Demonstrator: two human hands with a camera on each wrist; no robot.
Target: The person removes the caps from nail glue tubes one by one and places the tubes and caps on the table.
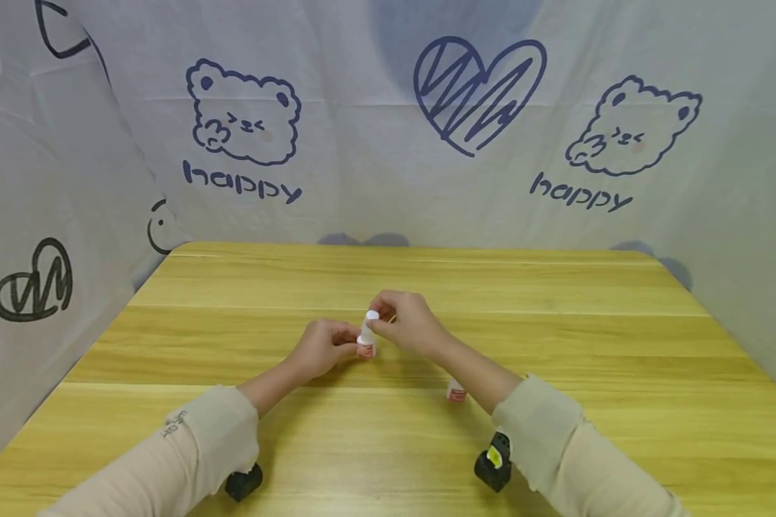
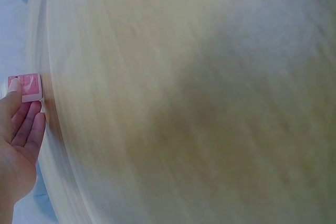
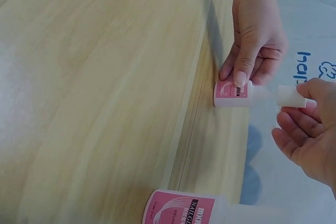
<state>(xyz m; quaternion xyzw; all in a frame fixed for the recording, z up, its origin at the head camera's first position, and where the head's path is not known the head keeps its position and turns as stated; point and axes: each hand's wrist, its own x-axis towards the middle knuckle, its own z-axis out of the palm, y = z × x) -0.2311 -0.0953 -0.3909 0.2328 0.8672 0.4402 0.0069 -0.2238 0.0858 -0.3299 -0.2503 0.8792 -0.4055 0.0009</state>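
Since both hands are busy on one tiny bottle (image 1: 366, 350), slipping is what I'd worry about. It's around the middle of the desk (image 1: 362, 445), with the left grip (image 1: 323, 348) at its nine o'clock pinching the labelled body, and the right grip (image 1: 410, 323) at two o'clock pinching the white cap (image 3: 291, 97). Can't tell whether the cap is clear of the nozzle (image 3: 262, 93). If the left pinch is too light, the bottle could twist or tip; too hard and, if it's soft plastic, stuff might squirt out. A crooked pull on the cap could do that too. Also, a second bottle (image 1: 455, 392) sits at four o'clock, partly behind the right forearm (image 1: 481, 370), so a careless arm could knock it over.
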